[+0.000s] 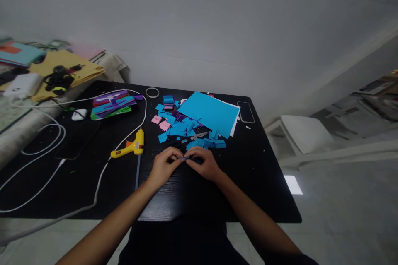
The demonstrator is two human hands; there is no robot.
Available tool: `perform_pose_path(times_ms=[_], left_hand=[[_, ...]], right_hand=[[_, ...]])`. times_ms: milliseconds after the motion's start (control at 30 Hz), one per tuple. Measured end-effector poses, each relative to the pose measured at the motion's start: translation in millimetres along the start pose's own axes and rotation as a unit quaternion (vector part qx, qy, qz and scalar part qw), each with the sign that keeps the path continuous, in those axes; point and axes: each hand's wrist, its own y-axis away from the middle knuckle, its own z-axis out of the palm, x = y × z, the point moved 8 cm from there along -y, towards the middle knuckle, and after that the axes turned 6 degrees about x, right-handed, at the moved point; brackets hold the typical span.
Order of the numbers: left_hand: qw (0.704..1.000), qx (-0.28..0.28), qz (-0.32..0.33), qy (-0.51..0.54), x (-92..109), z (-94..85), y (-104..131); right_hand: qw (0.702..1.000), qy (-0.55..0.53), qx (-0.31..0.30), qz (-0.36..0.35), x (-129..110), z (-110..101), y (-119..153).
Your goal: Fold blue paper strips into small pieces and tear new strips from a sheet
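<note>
My left hand (164, 166) and my right hand (205, 165) meet fingertip to fingertip over the front part of the black table (248, 190). Pinched between them is a small blue paper piece (184, 157), mostly covered by the fingers. Just beyond the hands lie scissors (199, 136) with dark handles, among many cut blue paper pieces (183, 126). Two pink pieces (164, 125) are at the left of this pile. A large blue sheet (211, 112) rests on its far side, over white paper.
To the left are a yellow glue gun (136, 145) with a glue stick, a white cable (101, 178), a stack of coloured paper (113, 105), an earphone case (79, 114) and a dark phone. Another phone (245, 112) lies back right. A white stool (303, 132) stands beyond the table.
</note>
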Motion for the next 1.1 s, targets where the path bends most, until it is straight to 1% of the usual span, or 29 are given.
perform_pose_path(times_ms=[67, 167, 367, 533, 633, 867, 967, 1033, 1100], left_hand=[[1.000, 0.001, 0.004, 0.002, 0, -0.6, 1], [1.000, 0.002, 0.001, 0.004, -1, -0.9, 1], [1.000, 0.011, -0.004, -0.006, -4, -2.3, 2], [1.000, 0.017, -0.011, -0.019, -6, -3.1, 3], [0.999, 0.019, -0.012, -0.023, -5, -2.9, 3], [0.999, 0.026, -0.018, -0.021, 0, -2.7, 3], [1.000, 0.020, 0.008, -0.018, 6, -2.1, 3], [0.999, 0.016, 0.040, -0.027, 12, -2.3, 3], [0.996, 0.027, 0.075, -0.037, 18, -4.8, 3]], right_hand=[[0.999, 0.006, 0.005, -0.031, -8, 0, 0], [0.999, 0.011, 0.016, -0.045, -11, 1, 0], [1.000, 0.008, 0.025, -0.013, -2, 1, -1], [1.000, 0.020, 0.009, -0.004, -1, 4, -1], [1.000, 0.025, 0.016, 0.007, 1, 3, -1], [0.997, -0.027, 0.036, 0.070, 13, 0, 0], [0.995, -0.045, 0.035, 0.084, 15, 1, 1], [0.994, -0.054, 0.039, 0.088, 15, 1, 1], [0.993, -0.066, 0.045, 0.081, 12, -1, -1]])
